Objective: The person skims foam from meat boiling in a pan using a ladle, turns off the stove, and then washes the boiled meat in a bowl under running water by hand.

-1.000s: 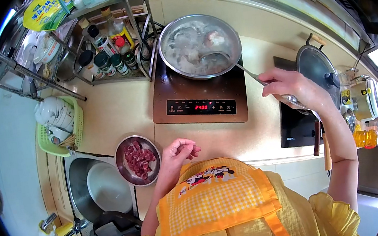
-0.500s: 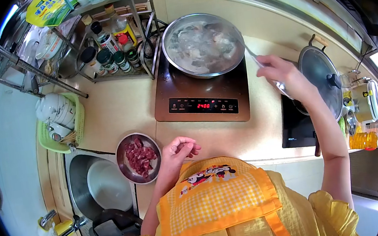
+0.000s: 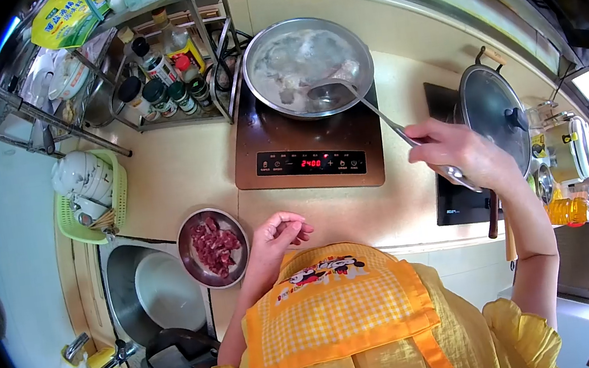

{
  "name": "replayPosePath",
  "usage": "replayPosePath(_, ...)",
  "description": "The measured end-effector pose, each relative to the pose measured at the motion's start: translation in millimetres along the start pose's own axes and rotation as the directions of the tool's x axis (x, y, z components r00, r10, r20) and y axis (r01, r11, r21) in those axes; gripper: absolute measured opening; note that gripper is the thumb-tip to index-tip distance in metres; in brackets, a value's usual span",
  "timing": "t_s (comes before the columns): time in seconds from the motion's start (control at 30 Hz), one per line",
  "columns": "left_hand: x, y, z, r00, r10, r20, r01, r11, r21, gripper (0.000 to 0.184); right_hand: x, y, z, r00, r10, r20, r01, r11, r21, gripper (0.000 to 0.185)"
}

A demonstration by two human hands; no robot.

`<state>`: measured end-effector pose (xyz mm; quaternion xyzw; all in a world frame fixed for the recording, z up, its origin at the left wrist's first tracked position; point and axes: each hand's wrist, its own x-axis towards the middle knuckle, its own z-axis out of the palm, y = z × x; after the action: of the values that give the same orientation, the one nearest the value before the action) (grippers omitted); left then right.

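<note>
My right hand (image 3: pixel 467 152) is wrapped round the long handle of a metal ladle (image 3: pixel 385 120). The ladle's bowl dips into cloudy, bubbling liquid at the near right side of a steel pot (image 3: pixel 264 98). Pale chunks, partly hidden by foam and steam, lie in that liquid. Beneath the pot, an induction cooker (image 3: pixel 252 176) has its red display lit at 2400. Close to my apron, my left hand (image 3: pixel 279 235) hovers with fingers curled in and nothing visible in them. Just left of it stands a metal bowl (image 3: pixel 194 272) of raw red meat pieces (image 3: pixel 215 246).
A lidded wok (image 3: pixel 492 115) sits on a black hob at the right, near an oil bottle (image 3: pixel 569 211). Seasoning bottles (image 3: pixel 161 93) crowd the rack at the back left. A green basket (image 3: pixel 73 228) of dishes stands beside the sink (image 3: pixel 119 284).
The ladle's bowl has come from the far right part of the pot towards its near side. My right hand has shifted slightly down and right; my left hand stays put.
</note>
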<state>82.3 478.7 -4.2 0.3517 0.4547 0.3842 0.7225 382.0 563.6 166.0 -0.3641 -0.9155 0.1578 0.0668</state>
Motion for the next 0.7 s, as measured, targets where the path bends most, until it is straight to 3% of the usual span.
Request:
replayPosePath(0.13, -2.3, 1.6, -3.6, 1.000, -0.015, -0.027, 0.015, 1.000, 0.001, 0.014, 12.2, 10.0, 13.9, 0.998, -0.043, 0.050, 0.044, 0.999, -0.020, 0.025)
replayPosePath(0.33, -2.1, -0.7, -3.1, 1.000, -0.021, -0.013, 0.021, 1.000, -0.022, 0.014, 0.6, -0.2, 2.3, 1.000, 0.027, -0.003, -0.027, 0.999, -0.025, 0.022)
replayPosePath(0.43, -1.5, -0.7, -0.2, 0.999, -0.024, -0.021, 0.024, 1.000, -0.007, 0.015, 0.6, -4.2, -2.1, 0.994, 0.030, -0.101, -0.043, 0.990, -0.131, 0.022)
replayPosePath(0.53, -2.0, 2.3, 1.4, 1.000, -0.022, -0.022, 0.022, 1.000, 0.003, 0.015, 3.8, 0.7, 5.1, 0.998, 0.049, -0.035, -0.054, 0.981, -0.185, 0.023)
replayPosePath(0.7, -2.1, -2.4, -2.4, 0.999, -0.023, -0.045, 0.022, 1.000, -0.009, 0.015, -1.7, -7.1, 9.0, 0.999, 0.023, 0.032, -0.019, 0.994, -0.110, 0.023)
